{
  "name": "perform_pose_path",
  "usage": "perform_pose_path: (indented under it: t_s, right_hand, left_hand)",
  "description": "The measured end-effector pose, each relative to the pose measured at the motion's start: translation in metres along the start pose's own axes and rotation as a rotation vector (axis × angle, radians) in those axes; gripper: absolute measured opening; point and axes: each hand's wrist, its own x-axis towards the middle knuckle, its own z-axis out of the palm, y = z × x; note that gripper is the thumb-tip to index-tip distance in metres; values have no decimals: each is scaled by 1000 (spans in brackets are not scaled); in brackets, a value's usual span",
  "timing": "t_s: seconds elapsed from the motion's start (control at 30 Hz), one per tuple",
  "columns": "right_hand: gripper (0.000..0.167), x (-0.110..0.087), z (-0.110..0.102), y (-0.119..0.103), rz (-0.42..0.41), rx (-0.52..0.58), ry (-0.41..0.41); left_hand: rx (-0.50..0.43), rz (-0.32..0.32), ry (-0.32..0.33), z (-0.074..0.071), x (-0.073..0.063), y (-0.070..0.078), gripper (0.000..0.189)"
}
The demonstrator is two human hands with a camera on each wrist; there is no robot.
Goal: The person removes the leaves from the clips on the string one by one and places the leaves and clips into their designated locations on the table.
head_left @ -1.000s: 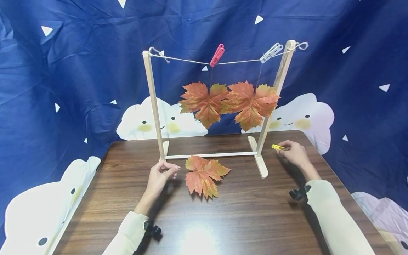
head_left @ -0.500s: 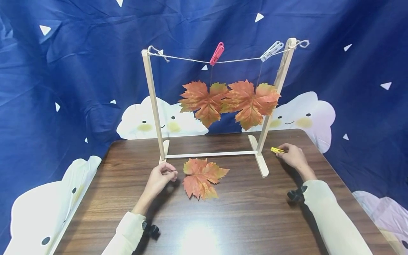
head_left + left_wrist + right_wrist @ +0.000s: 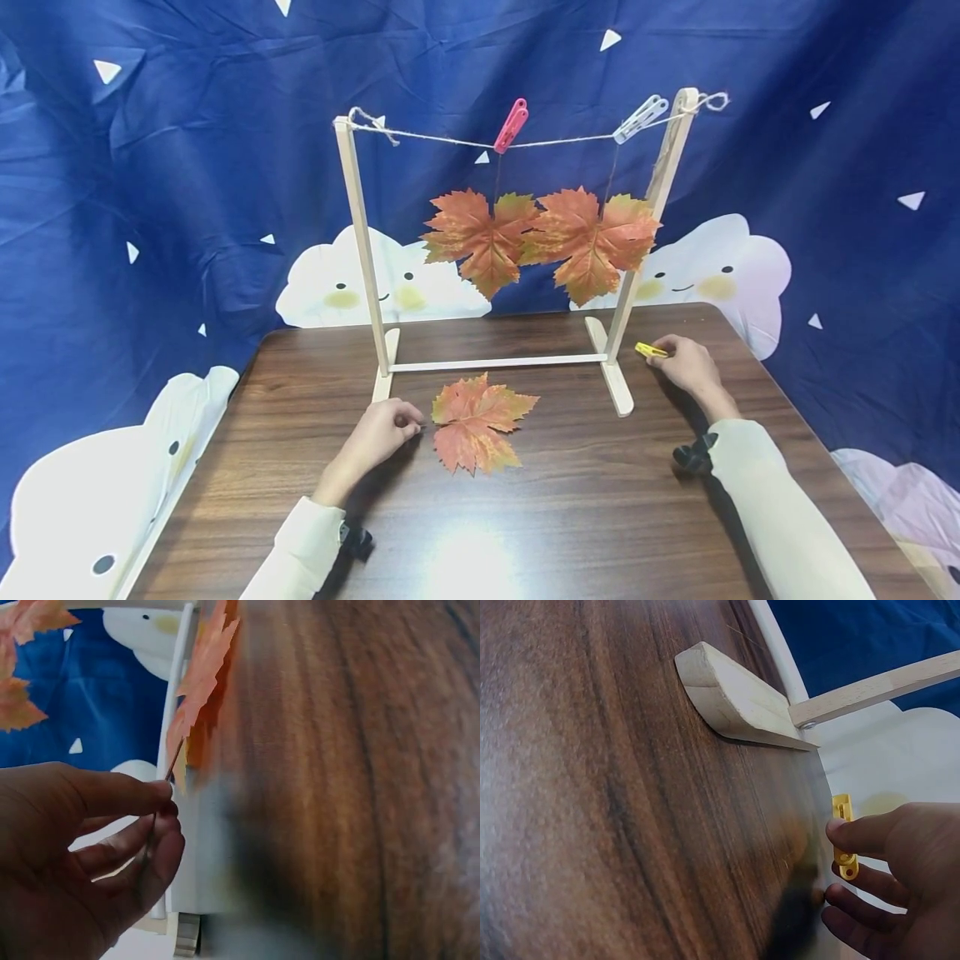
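Note:
An orange-green artificial maple leaf (image 3: 480, 423) is over the front middle of the table, its thin stem pointing left. My left hand (image 3: 384, 435) pinches that stem (image 3: 175, 759) between thumb and fingertips, as the left wrist view shows. At the right of the wooden stand, my right hand (image 3: 688, 365) holds a yellow clothespin (image 3: 843, 838) between thumb and fingers, low over the table. Two similar leaves hang from the string: one by a pink clothespin (image 3: 511, 126), the other by a white clothespin (image 3: 640, 119).
The wooden stand (image 3: 362, 242) rises at the table's back, with a twine line (image 3: 431, 137) tied between its posts. Its feet (image 3: 617, 388) and low crossbar (image 3: 495, 364) rest near the leaf. A blue curtain with clouds (image 3: 225, 167) hangs behind the brown table (image 3: 570, 508).
My left hand has turned and shifted slightly down with the leaf, which has rotated a little. My right hand with the yellow clothespin has moved slightly left.

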Motion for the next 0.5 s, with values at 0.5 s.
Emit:
perform_pose_path:
  t_s: [0.5]
  right_hand:
    - [41, 1, 2, 0, 28, -28, -1]
  left_hand:
    - [151, 41, -62, 6, -2, 2, 13]
